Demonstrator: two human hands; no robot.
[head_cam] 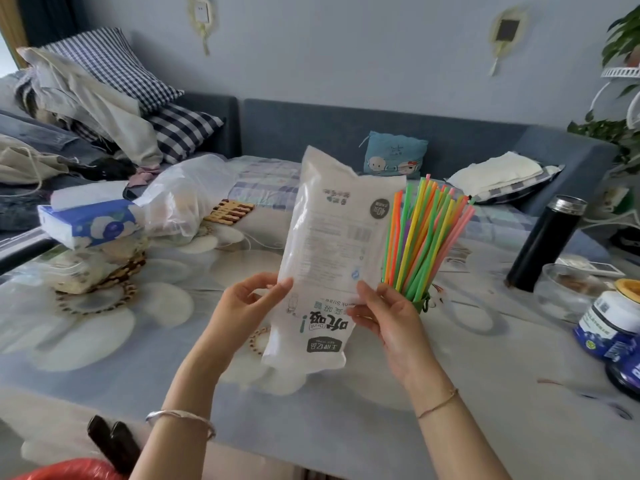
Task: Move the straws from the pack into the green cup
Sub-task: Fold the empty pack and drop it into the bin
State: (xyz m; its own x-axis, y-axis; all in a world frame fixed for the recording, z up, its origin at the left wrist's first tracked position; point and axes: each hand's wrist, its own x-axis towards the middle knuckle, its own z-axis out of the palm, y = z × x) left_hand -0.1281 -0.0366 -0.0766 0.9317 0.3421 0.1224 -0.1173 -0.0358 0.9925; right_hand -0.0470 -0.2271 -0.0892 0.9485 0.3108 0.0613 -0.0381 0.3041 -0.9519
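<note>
Here, the left hand's (249, 299) fingers (282, 287) and thumb pinch the left edge of the pack (332, 237). The right hand (391, 323) pinches the right edge, with its thumb on the front and the other fingers curled behind. Both hands hold the white pack up above the table (173, 358). The pack stands tall and looks flat. Its printed words are upside down. I cannot tell what is inside it.

Just behind the right hand is the green cup (420, 303). Only a small bit of it shows past the fingers. The cup is full of straws (422, 237). They are green, yellow, orange and pink. They stand up and fan out, and they lean a little to the right. They are just beside the pack's right edge.

Further right on the table, a black bottle (543, 244) with a silver top stands up. Near it is a glass bowl (564, 289) with something brown in it. In front of the bowl is a jar (609, 327) with a blue label.

On the left side of the table is a tissue box (90, 223) with a white tissue sticking out of the top. Beside it is a plastic bag (183, 202) with things inside that are too blurry to name.

Behind the table is a blue sofa (311, 126) with checked pillows (117, 64) and a small blue cushion (394, 154).
</note>
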